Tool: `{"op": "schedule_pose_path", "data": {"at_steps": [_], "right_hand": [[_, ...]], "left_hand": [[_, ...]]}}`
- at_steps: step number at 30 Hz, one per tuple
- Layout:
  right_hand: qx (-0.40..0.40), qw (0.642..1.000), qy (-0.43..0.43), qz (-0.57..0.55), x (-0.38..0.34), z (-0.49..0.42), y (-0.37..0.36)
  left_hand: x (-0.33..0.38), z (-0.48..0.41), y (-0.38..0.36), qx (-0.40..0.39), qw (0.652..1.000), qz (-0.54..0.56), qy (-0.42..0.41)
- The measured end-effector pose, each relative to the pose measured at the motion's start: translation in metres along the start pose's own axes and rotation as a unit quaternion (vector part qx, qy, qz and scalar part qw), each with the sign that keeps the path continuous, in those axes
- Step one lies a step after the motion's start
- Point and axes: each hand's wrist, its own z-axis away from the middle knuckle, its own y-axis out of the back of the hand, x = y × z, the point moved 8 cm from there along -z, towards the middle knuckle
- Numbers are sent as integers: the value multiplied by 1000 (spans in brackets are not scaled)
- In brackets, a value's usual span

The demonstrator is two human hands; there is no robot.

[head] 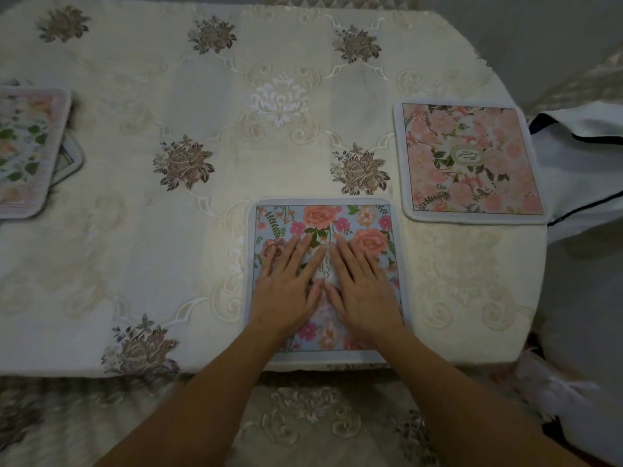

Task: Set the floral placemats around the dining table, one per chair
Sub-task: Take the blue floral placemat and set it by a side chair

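Blue floral placemat (322, 227) flat on the embroidered tablecloth (168, 96), square to the near table edge. Pressed down under left hand (286, 284) and right hand (362, 288), palms flat, fingers spread, thumbs nearly touching, gripping nothing; likely smoothing and squaring it at this seat. Pink floral placemat (470, 163) already laid at the right end, beside a white cloth-covered chair (580, 170). Remaining stack of placemats (27, 150) at far left, well apart, presumably kept there for the other seats.
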Motion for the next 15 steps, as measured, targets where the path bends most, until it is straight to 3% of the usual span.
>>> {"op": "schedule_pose_path", "data": {"at_steps": [4, 15], "right_hand": [[8, 999, -31, 12, 24, 8, 7], [-20, 997, -68, -9, 53, 15, 8]], "left_hand": [[-22, 13, 3, 11, 999, 6, 48], [-30, 17, 7, -5, 998, 43, 53]]}}
